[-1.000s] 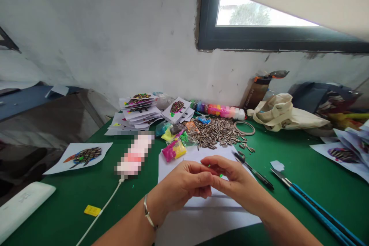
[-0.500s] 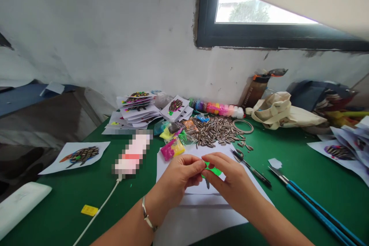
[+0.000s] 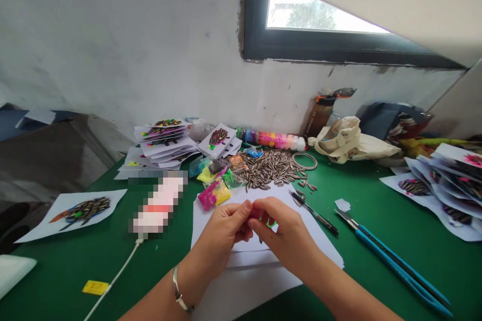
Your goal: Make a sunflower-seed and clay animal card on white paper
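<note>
My left hand (image 3: 226, 228) and my right hand (image 3: 280, 225) meet over the white paper stack (image 3: 320, 253). Thumb and fingertips of each are pinched together, touching at the tips. Whatever lies between them is too small or hidden to make out. Behind my right fingers, bits of a bright green shape (image 3: 271, 223) show on the top sheet, mostly covered. Packets of coloured clay (image 3: 214, 194) lie at the paper's far left edge. A pile of striped sunflower seeds (image 3: 269, 168) is spread just beyond the paper.
Right of the paper lie a black pen (image 3: 318, 215) and blue-handled tweezers (image 3: 399, 266). Stacked seed pictures (image 3: 167, 143) stand at the back left, more cards (image 3: 448, 185) at right. A tape ring (image 3: 305, 161), bottle (image 3: 320, 113) and cloth bag (image 3: 346, 140) sit behind. A white cable (image 3: 116, 278) runs at left.
The view has turned slightly right, so things sit further left. My hands stay pinched together, and my right fingers now cover more of the green shape.
</note>
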The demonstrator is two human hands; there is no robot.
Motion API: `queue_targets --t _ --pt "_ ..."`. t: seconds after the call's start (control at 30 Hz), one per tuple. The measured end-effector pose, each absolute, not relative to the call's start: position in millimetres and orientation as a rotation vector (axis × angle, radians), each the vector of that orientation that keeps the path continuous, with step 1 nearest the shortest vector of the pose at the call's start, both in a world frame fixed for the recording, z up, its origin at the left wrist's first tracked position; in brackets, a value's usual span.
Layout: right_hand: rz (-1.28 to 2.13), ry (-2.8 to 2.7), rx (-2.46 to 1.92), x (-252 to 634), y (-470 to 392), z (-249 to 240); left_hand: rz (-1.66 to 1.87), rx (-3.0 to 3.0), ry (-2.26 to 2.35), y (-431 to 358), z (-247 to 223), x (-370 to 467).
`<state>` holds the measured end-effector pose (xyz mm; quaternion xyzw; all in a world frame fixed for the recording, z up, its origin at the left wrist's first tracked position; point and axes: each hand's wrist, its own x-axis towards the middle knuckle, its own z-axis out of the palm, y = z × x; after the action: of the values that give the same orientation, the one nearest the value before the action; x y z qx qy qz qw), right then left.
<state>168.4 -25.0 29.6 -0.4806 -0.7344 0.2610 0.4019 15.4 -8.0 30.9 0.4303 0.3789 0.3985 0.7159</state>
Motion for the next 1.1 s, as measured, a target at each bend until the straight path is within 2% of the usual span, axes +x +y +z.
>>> queue_targets --t 0.27,0.47,0.77,1.1 --pt "0.747 -1.715 -1.304 179 -14 30 0.793 0.962 0.886 -8 33 13" --pt "1.087 -1.251 -1.274 193 -5 36 0.875 1.002 1.04 -1 32 8" --pt "1.404 -0.917 -1.018 197 1 35 0.991 1.115 1.175 13 33 -3" --pt "1.291 -0.969 -1.061 202 3 34 0.99 1.19 1.211 13 35 -2"
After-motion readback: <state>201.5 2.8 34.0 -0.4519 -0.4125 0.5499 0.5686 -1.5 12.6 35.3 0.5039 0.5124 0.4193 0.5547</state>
